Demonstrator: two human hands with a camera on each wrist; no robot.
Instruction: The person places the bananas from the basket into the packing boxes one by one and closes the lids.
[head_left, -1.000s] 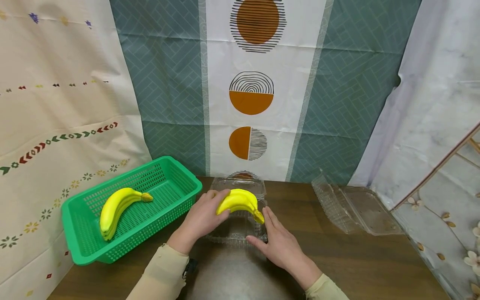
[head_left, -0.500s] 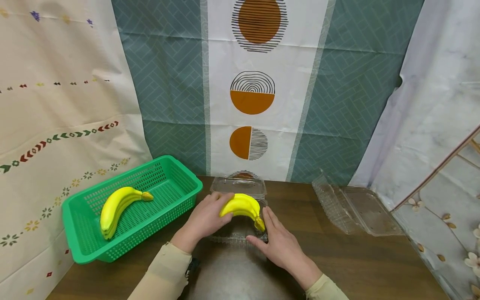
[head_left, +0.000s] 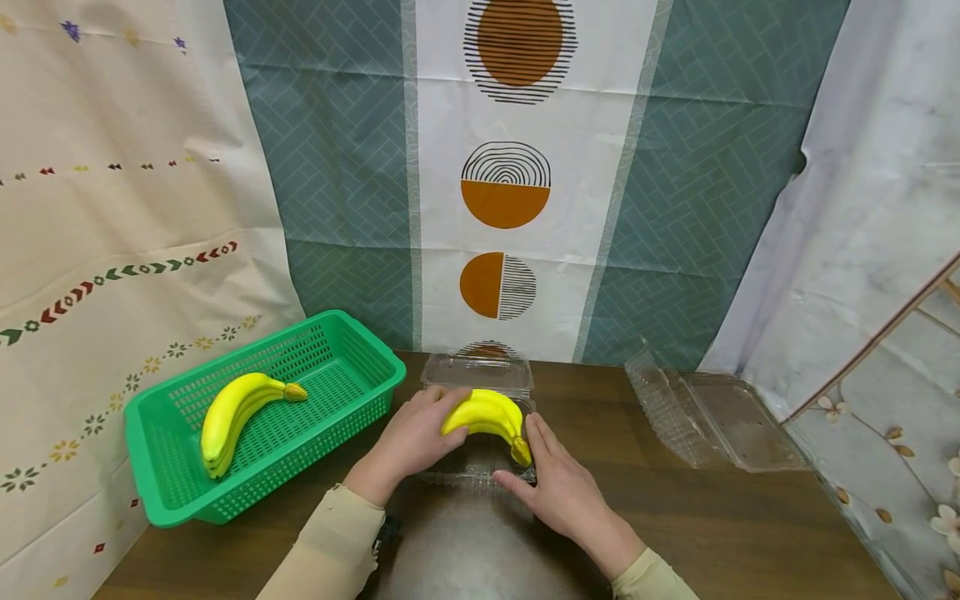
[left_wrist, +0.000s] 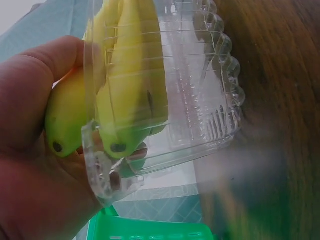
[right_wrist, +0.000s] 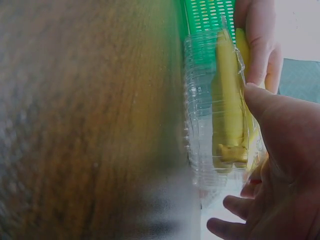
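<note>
My left hand [head_left: 416,433] grips a bunch of yellow bananas [head_left: 487,413] by its left end, thumb on the near side. In the left wrist view the bunch [left_wrist: 132,75] shows through the wall of a clear plastic clamshell box [left_wrist: 200,105], partly inside it, its greenish tips towards the camera. The box [head_left: 472,481] stands with its lid [head_left: 480,372] folded back. At its right side rests my right hand [head_left: 562,483], fingers straight and thumb spread to the near rim. The right wrist view shows the brown stem end [right_wrist: 234,152] low behind the clear wall.
A green perforated basket [head_left: 142,467] on the left holds another bunch of bananas [head_left: 232,421]. Two-part clear packaging [head_left: 742,421] lies opened at the right of the brown table [head_left: 675,533]. Patterned cloths [head_left: 345,167] hang behind and at both sides.
My left hand has lowered the bananas into the box and moved slightly right, the stem end dipping towards the near right corner. My right hand has stayed at the box's side.
</note>
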